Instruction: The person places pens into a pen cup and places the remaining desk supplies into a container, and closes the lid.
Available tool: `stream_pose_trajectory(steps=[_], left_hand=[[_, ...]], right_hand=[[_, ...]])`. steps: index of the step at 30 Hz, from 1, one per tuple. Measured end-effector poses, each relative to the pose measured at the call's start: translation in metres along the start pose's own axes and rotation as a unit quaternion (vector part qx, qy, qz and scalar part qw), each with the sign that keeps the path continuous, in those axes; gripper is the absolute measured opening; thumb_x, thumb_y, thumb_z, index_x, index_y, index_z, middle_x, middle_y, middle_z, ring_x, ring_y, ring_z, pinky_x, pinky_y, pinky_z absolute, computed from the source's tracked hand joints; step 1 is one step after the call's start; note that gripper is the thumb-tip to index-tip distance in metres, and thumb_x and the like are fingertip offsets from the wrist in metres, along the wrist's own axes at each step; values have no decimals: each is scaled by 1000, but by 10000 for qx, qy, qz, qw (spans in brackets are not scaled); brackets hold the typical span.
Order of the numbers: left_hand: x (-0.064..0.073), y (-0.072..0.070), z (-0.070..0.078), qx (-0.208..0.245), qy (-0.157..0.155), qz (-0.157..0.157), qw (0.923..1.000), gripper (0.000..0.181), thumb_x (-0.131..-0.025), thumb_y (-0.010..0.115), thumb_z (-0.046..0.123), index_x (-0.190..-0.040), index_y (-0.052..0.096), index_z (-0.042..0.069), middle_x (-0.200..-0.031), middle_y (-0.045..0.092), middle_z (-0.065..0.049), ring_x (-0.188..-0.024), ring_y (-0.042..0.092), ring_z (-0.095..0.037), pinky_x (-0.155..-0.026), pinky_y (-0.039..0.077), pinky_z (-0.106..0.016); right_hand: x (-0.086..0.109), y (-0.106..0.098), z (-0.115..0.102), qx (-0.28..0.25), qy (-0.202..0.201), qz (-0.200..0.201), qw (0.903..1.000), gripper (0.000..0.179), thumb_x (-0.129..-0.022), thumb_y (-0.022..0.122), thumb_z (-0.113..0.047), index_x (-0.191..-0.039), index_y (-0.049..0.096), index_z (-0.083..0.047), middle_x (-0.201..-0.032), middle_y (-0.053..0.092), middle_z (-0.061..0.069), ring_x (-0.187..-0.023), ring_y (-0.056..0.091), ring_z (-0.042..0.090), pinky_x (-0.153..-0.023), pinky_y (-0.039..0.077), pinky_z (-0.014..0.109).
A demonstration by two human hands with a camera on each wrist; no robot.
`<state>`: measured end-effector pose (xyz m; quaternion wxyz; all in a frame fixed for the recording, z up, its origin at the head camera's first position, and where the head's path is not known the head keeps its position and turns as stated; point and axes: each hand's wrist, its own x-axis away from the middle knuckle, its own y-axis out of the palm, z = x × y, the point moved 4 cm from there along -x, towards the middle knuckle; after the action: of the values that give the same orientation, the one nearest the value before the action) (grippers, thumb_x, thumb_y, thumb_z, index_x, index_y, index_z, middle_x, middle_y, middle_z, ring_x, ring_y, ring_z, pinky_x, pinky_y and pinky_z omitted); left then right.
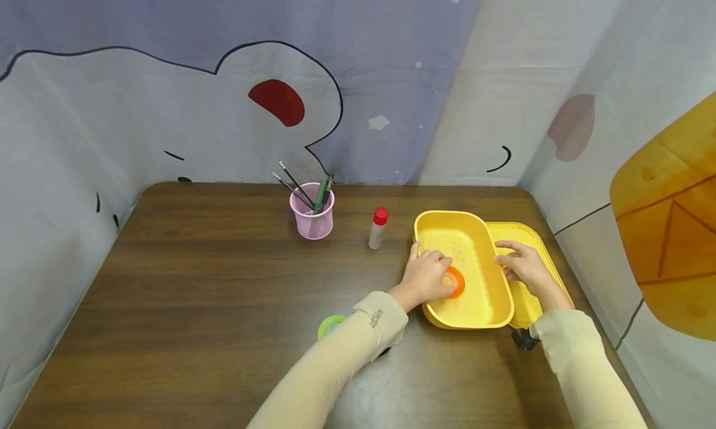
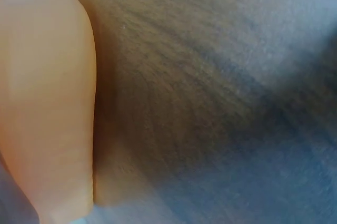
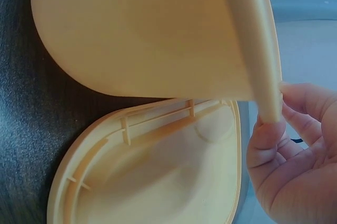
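Note:
A yellow plastic box (image 1: 475,255) stands with its right side over the yellow lid (image 1: 524,301). My left hand (image 1: 426,276) reaches over the box's left rim, thumb and fingers curled at an orange ring (image 1: 457,282) like a tape roll inside it. The lower part of that ring is partly covered by the hand. Along the opposite side my right hand (image 1: 526,267) pinches the box's rim; in the right wrist view, thumb and fingertips (image 3: 267,133) meet on the wall's edge. The lid (image 3: 174,182) lies inner face up there.
Behind the left forearm a green ring (image 1: 330,325) lies partly hidden on the brown table (image 1: 196,304). A glue stick with red cap (image 1: 380,221) stands left of the box. Farther back is a pink cup (image 1: 314,225) with pencils and pens. Printed curtains border the table.

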<state>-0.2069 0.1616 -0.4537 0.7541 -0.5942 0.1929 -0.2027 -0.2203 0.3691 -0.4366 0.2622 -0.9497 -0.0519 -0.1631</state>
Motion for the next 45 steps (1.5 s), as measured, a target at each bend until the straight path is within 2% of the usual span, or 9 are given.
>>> stream_pose_trajectory(steps=[9, 14, 16, 23, 29, 36, 45], left_hand=[[5, -11, -6, 699, 226, 438, 9963, 47, -76, 56, 44, -119, 55, 25, -113, 56, 9, -106, 50, -9, -105, 19, -45], [9, -25, -12, 917, 517, 620, 9925, 45, -78, 57, 43, -119, 55, 24, -114, 56, 8, -106, 50, -10, -97, 30, -33], [10, -30, -15, 888, 632, 599, 9922, 45, -79, 56, 45, -119, 54, 24, -115, 56, 8, -106, 50, -10, -93, 32, -29], [24, -42, -33, 894, 829, 236, 9923, 48, -79, 57, 44, -122, 52, 22, -117, 55, 5, -107, 50, -12, -90, 36, -29], [43, -44, -57, 1053, 908, 212, 9901, 50, -78, 59, 43, -121, 53, 18, -118, 55, 2, -109, 50, -12, -93, 38, -32], [73, -33, -85, 1146, 978, 101, 9885, 54, -76, 61, 44, -121, 53, 15, -118, 55, 0, -111, 50, -15, -94, 38, -35], [120, -21, -112, 1141, 1003, -295, 9879, 78, -69, 62, 56, -131, 42, 12, -132, 45, -4, -121, 42, -19, -99, 33, -40]], right_hand=[[0, 0, 0, -61, -3, -9, 10000, 50, -88, 51, -14, -131, 33, 4, -65, 53, -11, -53, 47, 4, -51, 45, 21], [-1, 0, 0, -76, -16, -6, 10000, 51, -87, 51, -14, -131, 33, 4, -65, 54, -11, -52, 47, 4, -50, 45, 21], [-1, 0, 0, -83, -17, -9, 10000, 51, -87, 52, -15, -131, 32, 4, -65, 54, -11, -52, 47, 4, -50, 45, 21], [-1, 0, 0, -55, -14, -35, 10000, 51, -87, 51, -14, -131, 32, 4, -66, 54, -11, -53, 47, 4, -50, 45, 21], [-1, 1, -1, -66, -18, -29, 10000, 50, -87, 51, -13, -131, 32, 4, -66, 54, -11, -52, 47, 4, -51, 45, 21], [0, 0, 0, 25, -17, -31, 10000, 52, -88, 51, -15, -131, 32, 4, -67, 54, -10, -53, 48, 5, -51, 45, 21], [0, 0, -2, 138, -64, 2, 9999, 50, -88, 51, -14, -131, 33, 4, -67, 54, -7, -52, 47, 5, -51, 45, 21]])
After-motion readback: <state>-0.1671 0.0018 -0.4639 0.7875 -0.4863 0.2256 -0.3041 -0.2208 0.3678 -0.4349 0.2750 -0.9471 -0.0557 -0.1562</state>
